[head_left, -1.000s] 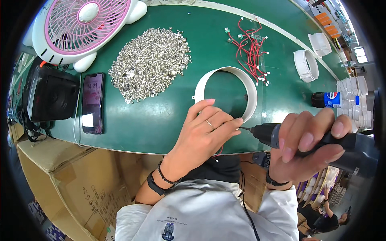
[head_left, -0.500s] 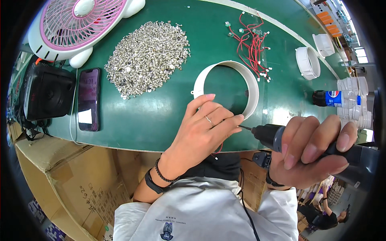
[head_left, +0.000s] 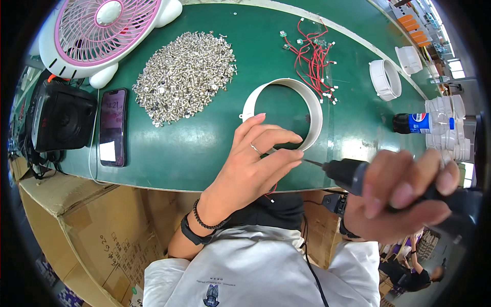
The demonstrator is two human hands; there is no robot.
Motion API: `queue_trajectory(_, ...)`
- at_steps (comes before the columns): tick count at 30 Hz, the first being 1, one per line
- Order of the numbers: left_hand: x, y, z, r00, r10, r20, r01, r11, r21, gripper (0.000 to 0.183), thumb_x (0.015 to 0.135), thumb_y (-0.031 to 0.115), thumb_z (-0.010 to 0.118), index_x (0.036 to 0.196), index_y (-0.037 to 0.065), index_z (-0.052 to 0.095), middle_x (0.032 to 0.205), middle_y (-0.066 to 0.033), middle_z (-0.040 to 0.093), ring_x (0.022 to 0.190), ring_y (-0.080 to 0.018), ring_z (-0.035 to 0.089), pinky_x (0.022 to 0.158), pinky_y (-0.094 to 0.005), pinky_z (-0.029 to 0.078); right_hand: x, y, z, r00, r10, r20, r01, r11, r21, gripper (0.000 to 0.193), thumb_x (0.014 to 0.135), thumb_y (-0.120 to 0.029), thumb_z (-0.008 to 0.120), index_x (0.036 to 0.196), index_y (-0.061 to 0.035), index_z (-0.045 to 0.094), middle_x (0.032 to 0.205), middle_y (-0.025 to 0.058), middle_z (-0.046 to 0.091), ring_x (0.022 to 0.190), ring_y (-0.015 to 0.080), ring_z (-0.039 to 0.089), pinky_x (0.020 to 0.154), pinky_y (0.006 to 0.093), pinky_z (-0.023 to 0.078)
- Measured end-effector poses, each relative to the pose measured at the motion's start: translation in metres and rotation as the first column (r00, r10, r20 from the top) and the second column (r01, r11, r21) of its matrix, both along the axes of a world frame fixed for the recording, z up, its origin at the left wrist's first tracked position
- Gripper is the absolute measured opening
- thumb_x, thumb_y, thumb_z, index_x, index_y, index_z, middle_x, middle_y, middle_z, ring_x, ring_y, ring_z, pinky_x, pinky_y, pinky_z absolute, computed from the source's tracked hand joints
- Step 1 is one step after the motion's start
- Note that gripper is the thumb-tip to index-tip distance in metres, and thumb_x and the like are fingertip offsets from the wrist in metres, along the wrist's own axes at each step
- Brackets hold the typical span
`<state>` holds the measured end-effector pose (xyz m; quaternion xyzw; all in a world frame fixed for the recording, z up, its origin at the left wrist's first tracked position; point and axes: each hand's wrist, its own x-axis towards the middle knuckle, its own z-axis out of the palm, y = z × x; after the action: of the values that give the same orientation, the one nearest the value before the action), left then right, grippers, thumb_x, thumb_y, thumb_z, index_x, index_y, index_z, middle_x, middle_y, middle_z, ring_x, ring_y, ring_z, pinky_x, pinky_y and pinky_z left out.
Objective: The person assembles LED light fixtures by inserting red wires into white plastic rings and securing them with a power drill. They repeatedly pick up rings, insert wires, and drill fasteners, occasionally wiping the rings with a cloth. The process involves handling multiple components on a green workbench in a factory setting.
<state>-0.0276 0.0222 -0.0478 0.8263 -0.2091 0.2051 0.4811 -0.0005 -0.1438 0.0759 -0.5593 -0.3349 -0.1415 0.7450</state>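
Note:
A white plastic ring (head_left: 318, 115) stands on the green tabletop, its wall upright. My left hand (head_left: 255, 156) is closed on its near rim, with fingertips pinched at the near right side. Whether a small part sits under those fingertips is hidden. My right hand (head_left: 404, 192), smeared by motion, is wrapped round a black electric screwdriver (head_left: 345, 171). The thin bit points left and ends a little right of my left fingertips, apart from the ring. A short red wire (head_left: 272, 190) hangs below my left hand at the table edge.
A heap of silver screws (head_left: 186, 77) lies left of the ring, red wires with connectors (head_left: 314, 61) beyond it. Further left are a phone (head_left: 113, 128), black speaker (head_left: 64, 115) and pink-white fan (head_left: 105, 36). Rightward are more white rings (head_left: 384, 80) and a bottle (head_left: 422, 123).
The screwdriver bit has drawn back slightly to the right from my left fingertips. One left finger has stretched out over the rim. The whole view has shifted slightly.

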Motion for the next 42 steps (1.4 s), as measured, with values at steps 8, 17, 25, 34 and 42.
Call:
queue_trajectory(8,-0.001,0.006,-0.002,0.982,0.188,0.003,-0.183,0.961,-0.209,0.025,0.084,-0.002,0.08,0.104,0.013,0.079,0.1,-0.0015,0.078,0.1,-0.0248,0.075,0.109,-0.0486,0.048,0.009,0.016,-0.012,1.0,0.014,0.006,-0.014,1.0,0.013,0.029,0.115,-0.04,0.046,0.124,-0.0123,0.044,0.089,0.0006,0.051,0.051,0.0083,0.046,0.052,0.0258,0.041)
queue_trajectory(17,-0.001,0.007,-0.005,0.988,0.137,0.074,-0.138,0.99,0.009,0.04,0.079,-0.002,0.075,0.116,0.012,0.078,0.112,-0.002,0.073,0.111,-0.0256,0.068,0.108,-0.0484,0.048,0.014,0.006,-0.02,0.994,0.109,-0.007,-0.109,0.989,-0.101,0.031,0.114,-0.043,0.045,0.126,-0.014,0.043,0.089,0.0002,0.05,0.052,0.0081,0.048,0.051,0.0259,0.042)
queue_trajectory(25,-0.003,0.006,0.0,0.996,0.078,0.042,-0.081,0.995,0.06,0.042,0.077,0.009,0.079,0.118,0.01,0.074,0.115,-0.0036,0.068,0.121,-0.028,0.062,0.112,-0.0525,0.047,0.015,0.01,-0.022,0.995,0.094,0.011,-0.093,0.991,-0.097,0.032,0.114,-0.044,0.046,0.128,-0.0146,0.043,0.088,0.0003,0.051,0.052,0.0087,0.049,0.051,0.026,0.043)
queue_trajectory(34,-0.002,0.004,-0.007,0.994,0.099,0.043,-0.102,0.992,0.072,0.039,0.078,0.012,0.082,0.117,0.013,0.077,0.114,-0.0017,0.072,0.121,-0.0275,0.063,0.113,-0.0529,0.047,0.016,0.009,-0.018,0.995,0.101,0.003,-0.1,0.985,-0.142,0.031,0.114,-0.042,0.047,0.128,-0.0137,0.043,0.087,0.0008,0.051,0.052,0.0092,0.048,0.051,0.0259,0.043)
queue_trajectory(42,0.0,0.005,-0.003,0.995,0.075,0.065,-0.078,0.996,0.053,0.033,0.081,0.009,0.083,0.112,0.008,0.074,0.112,-0.0028,0.069,0.121,-0.0277,0.062,0.113,-0.0534,0.051,0.015,0.015,-0.013,0.998,0.061,0.025,-0.056,0.983,-0.174,0.03,0.114,-0.037,0.047,0.128,-0.0123,0.041,0.085,0.0016,0.05,0.05,0.0096,0.047,0.049,0.0259,0.042)
